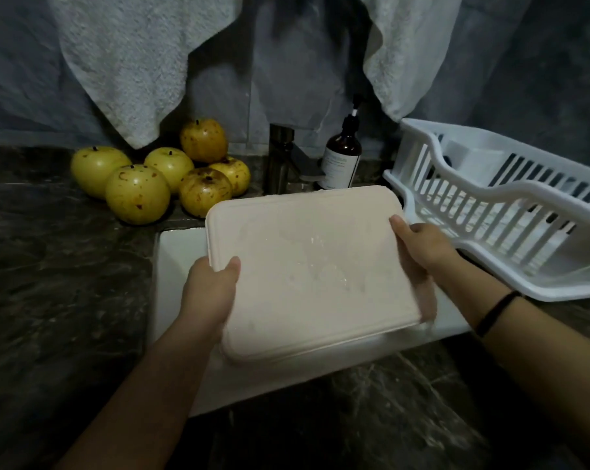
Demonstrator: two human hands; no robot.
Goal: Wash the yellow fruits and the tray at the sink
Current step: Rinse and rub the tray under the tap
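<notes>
Both hands grip the tray [307, 266] by its short ends. The left hand [209, 293] pinches the near-left edge with the thumb on top and the fingers curled out of sight underneath. The right hand [422, 247] takes the opposite edge the same way, though its lower part is blurred. In the head view, the only one, the tray hangs over the white sink [176, 266] with its far edge just in front of the faucet [280, 154]. A wet sheen covers its face. Holding it by the rims probably leaves the broad face free for water and lets the runoff fall into the basin rather than onto the dark countertop [49, 283].

Six yellow fruits [158, 174] sit heaped on the counter at the sink's back-left corner, near the tray's far-left corner but apart from it. Whether they have been rinsed cannot be told.

A white drying rack [510, 212] stands just beside the sink on the right, close behind the right hand. It looks like the natural place to set the tray down. A brown pump bottle [341, 157] stands beside the faucet, so the tray's far edge has little room to go forward. Open room lies toward the person and upward, below the hanging towels [124, 69].
</notes>
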